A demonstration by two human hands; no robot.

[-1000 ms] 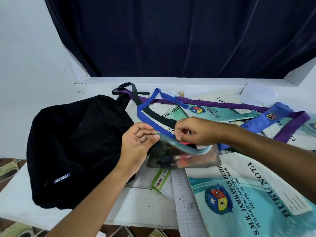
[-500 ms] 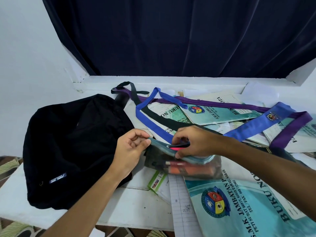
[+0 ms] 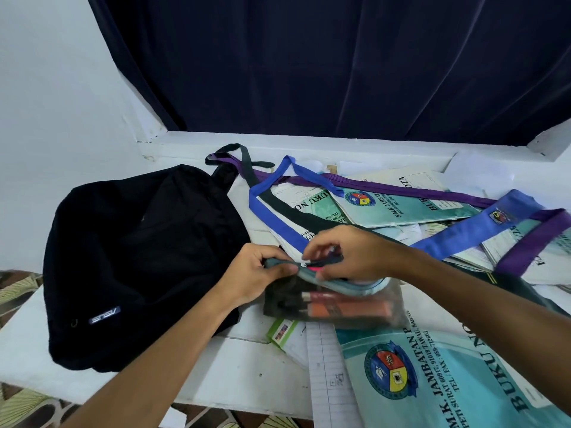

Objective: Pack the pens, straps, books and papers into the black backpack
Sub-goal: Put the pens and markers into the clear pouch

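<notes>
The clear pencil pouch (image 3: 336,299) lies near the middle of the white table (image 3: 129,362), just right of the black backpack (image 3: 139,257), with its teal zip edge turned up. The left hand (image 3: 253,274) pinches the left end of that zip edge, and the right hand (image 3: 349,253) pinches a dark pen (image 3: 324,261) and a pink one at the mouth of the pouch, feeding them in. Through the plastic an orange marker (image 3: 349,307) and other pens show.

The pouch looks soft and floppy, light, with a slick plastic skin; its mouth probably sags unless one end is held taut, so the zip edge is the sensible place to hold. The pens are stiff and light and likely to roll or slide out if the pouch tips before it is zipped.

The backpack is limp cloth and lies flat on the left; I cannot tell from here whether its opening is unzipped. Before anything goes in, its mouth likely needs holding open.

On the far right the blue strap (image 3: 278,220), the purple strap (image 3: 401,189) and a black strap (image 3: 296,214) lie tangled over the teal notebooks (image 3: 398,208), so lifting a book may drag them along. A large teal notebook (image 3: 438,378) lies near right, partly under the pouch and the right forearm, with a lined paper (image 3: 327,375) beside it
</notes>
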